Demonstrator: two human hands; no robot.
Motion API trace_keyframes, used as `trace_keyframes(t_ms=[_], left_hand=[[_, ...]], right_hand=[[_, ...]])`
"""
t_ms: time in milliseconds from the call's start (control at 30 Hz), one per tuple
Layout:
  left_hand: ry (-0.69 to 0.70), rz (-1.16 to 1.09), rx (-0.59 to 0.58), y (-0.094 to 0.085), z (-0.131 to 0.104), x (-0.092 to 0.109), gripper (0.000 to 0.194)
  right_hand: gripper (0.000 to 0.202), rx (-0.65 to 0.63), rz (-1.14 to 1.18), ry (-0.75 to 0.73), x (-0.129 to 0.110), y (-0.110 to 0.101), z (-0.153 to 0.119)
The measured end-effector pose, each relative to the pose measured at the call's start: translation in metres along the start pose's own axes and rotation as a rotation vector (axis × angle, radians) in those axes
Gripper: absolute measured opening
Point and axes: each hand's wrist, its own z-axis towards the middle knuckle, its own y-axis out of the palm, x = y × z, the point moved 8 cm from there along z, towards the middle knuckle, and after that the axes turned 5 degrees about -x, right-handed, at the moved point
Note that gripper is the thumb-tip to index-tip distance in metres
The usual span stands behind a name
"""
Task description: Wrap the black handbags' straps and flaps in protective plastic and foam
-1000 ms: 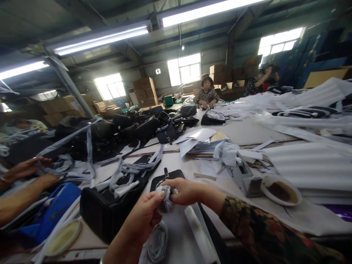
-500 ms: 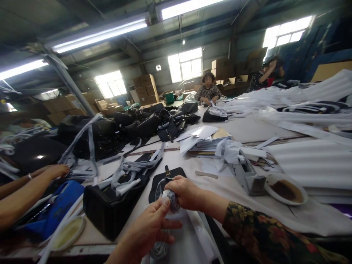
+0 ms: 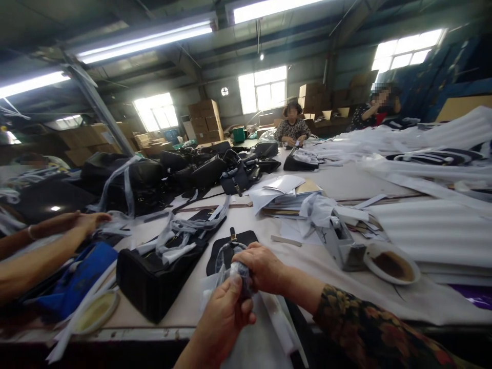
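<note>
A bundle wrapped in clear plastic [image 3: 243,279] is between my two hands, low in the middle of the view. My left hand [image 3: 226,312] pinches its near side with thumb and curled fingers. From the right, my right hand [image 3: 263,266] closes round its upper side. Just beyond them a black flap with a gold buckle [image 3: 246,238] lies on the table, partly behind the plastic. Whitish sheet material [image 3: 249,338] lies beneath my hands, and a pale strip [image 3: 279,323] runs beside it.
A black bag with plastic-wrapped straps [image 3: 154,282] is to the left, near a co-worker's hands [image 3: 90,223]. Stacked papers [image 3: 284,192], a grey metal box [image 3: 349,251] and a bowl of brown material [image 3: 392,264] are to the right. More black bags [image 3: 203,171] lie further back.
My left hand has moved up and right, and its spread fingers have closed on the wrapped bundle. The co-worker's hands at the left have moved slightly right and up.
</note>
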Motion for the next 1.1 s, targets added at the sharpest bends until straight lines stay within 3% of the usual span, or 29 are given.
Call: trace_keyframes(t_ms=[100, 200, 300, 400, 500, 700, 833, 967, 1100], left_hand=[[0.093, 0.176, 0.097, -0.008, 0.002, 0.001, 0.05], [0.141, 0.341, 0.195, -0.018, 0.0, -0.001, 0.053], [0.129, 0.497, 0.223, -0.023, -0.003, -0.009, 0.053], [0.126, 0.611, 0.211, -0.02, -0.006, -0.019, 0.048], [0.151, 0.646, 0.236, -0.018, -0.01, -0.025, 0.043], [0.22, 0.702, 0.308, -0.017, -0.022, -0.024, 0.035], [0.165, 0.651, 0.147, -0.002, -0.024, -0.035, 0.039], [0.088, 0.406, 0.012, 0.005, -0.025, -0.053, 0.047], [0.136, 0.348, 0.015, 0.005, -0.027, -0.049, 0.053]], right_hand=[[0.039, 0.013, -0.003, 0.06, -0.001, -0.009, -0.009], [0.028, 0.058, -0.024, 0.318, 0.008, -0.02, -0.038], [0.022, -0.078, 0.041, 0.66, 0.018, -0.009, -0.08], [0.022, -0.164, 0.152, 0.802, 0.011, 0.006, -0.108], [0.014, -0.125, 0.368, 0.891, 0.006, 0.017, -0.121], [0.035, 0.078, 1.264, 0.938, -0.015, 0.037, -0.137], [0.04, 0.178, 1.34, 0.825, -0.027, 0.036, -0.137], [0.051, 0.252, 1.336, 0.911, -0.024, 0.051, -0.139], [0.057, 0.407, 1.303, 0.99, -0.017, 0.056, -0.141]])
